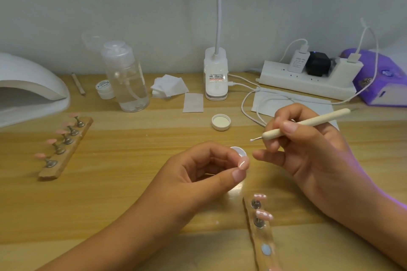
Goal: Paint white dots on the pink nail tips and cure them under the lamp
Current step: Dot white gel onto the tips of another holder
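Near the middle of the worktop [132, 193], the left hand [198, 174] pinches a pink nail tip [243, 164]; the right hand [308, 149] grips a dotting tool [319, 120] loaded with white. A shaky touch could smear the dot, or the blob could drop early. Behind the tip sits an open pot [239, 151] of white paint, its cap [221, 122] lying apart; the pump bottle [127, 81] holds a little clear liquid.

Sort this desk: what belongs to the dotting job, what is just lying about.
Job: dotting tool in right hand; small white pot in left hand; dotted tips on near stand; pink tips on far stand; curing lamp.
Lying about: pump bottle; cotton pads; power strip; tissue pack.
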Action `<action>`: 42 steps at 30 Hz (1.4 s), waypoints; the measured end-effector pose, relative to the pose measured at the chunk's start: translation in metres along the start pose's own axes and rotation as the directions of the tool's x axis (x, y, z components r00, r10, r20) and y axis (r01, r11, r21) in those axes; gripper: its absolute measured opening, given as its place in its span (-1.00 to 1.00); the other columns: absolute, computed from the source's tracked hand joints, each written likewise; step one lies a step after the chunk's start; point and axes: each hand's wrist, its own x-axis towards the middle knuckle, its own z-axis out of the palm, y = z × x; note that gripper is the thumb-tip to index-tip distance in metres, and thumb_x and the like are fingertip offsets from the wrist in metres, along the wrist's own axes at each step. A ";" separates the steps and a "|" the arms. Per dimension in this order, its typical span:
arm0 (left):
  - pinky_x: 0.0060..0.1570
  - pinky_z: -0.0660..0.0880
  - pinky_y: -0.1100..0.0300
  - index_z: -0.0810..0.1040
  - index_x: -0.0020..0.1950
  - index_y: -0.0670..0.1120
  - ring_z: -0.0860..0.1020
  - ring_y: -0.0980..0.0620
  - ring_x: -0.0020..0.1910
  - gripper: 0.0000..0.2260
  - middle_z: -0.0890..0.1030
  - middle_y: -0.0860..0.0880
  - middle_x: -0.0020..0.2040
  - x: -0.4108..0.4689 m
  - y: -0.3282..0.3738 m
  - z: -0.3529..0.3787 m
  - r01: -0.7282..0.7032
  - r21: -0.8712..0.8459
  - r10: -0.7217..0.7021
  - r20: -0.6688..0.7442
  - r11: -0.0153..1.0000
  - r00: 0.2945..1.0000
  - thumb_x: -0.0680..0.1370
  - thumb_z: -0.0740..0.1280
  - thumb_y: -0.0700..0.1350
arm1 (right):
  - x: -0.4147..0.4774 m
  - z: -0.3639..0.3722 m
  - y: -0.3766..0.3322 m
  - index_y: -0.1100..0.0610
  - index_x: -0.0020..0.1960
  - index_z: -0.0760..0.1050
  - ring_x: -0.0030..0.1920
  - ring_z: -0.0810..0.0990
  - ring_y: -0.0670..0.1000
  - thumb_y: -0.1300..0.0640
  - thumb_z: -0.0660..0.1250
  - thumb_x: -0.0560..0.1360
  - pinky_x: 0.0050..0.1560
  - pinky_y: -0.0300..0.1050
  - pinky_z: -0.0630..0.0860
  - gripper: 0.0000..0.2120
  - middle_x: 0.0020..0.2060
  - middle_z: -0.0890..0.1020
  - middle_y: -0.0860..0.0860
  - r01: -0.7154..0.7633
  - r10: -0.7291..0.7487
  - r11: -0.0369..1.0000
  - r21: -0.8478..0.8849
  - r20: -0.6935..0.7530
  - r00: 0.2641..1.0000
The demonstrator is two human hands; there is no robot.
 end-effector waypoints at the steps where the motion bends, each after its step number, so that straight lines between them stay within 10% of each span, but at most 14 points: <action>1: -0.13 0.46 0.41 0.67 -0.17 0.05 0.58 0.20 -0.17 -0.90 0.66 0.08 -0.19 0.000 0.001 0.000 -0.001 -0.005 0.001 0.001 1.000 1.000 0.41 0.46 -0.16 | 0.000 0.000 0.000 0.06 -0.22 0.56 -0.31 0.56 -0.09 0.12 0.35 0.38 -0.19 -0.10 0.61 -0.97 -0.36 0.56 0.01 -0.005 0.005 1.000 0.006 0.007 1.000; 42: -0.11 0.46 0.39 0.71 -0.16 0.05 0.54 0.17 -0.17 -0.92 0.67 0.04 -0.18 -0.001 0.001 0.001 0.049 0.082 -0.053 0.043 0.995 0.998 0.43 0.45 -0.13 | -0.003 0.005 -0.002 0.09 -0.32 0.48 -0.41 0.50 -0.09 0.17 0.37 0.30 -0.28 -0.16 0.60 -0.94 -0.42 0.49 0.03 -0.070 0.071 0.997 -0.008 0.048 0.996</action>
